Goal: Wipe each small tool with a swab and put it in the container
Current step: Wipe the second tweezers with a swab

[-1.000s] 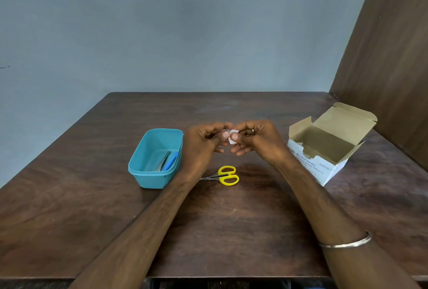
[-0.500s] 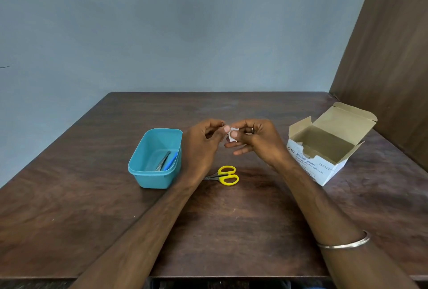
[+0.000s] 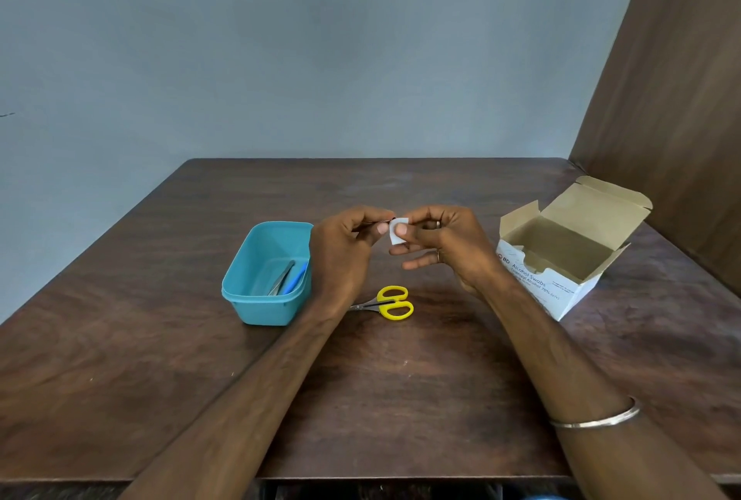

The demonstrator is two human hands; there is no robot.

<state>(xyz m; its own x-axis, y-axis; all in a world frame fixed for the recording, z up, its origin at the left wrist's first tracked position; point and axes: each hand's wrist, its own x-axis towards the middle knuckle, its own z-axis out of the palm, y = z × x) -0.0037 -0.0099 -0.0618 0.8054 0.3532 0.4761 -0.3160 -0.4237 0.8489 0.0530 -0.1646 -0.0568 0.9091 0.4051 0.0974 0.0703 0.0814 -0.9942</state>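
My left hand (image 3: 345, 255) pinches a thin metal tool (image 3: 379, 222) above the table, most of it hidden by the fingers. My right hand (image 3: 445, 247) holds a small white swab (image 3: 397, 233) folded against the tool's tip. The teal container (image 3: 248, 291) stands just left of my left hand, with metal tweezers (image 3: 280, 279) and a blue tool (image 3: 296, 279) lying inside. Yellow-handled scissors (image 3: 391, 302) lie on the table below my hands.
An open cardboard box of alcohol swabs (image 3: 561, 255) stands at the right. The dark wooden table (image 3: 120, 359) meets a grey wall at the back and a brown panel (image 3: 673, 98) on the right.
My hands have drawn slightly apart. More of the white swab shows between my right fingers, and the tool's thin tip is visible at the left fingers.
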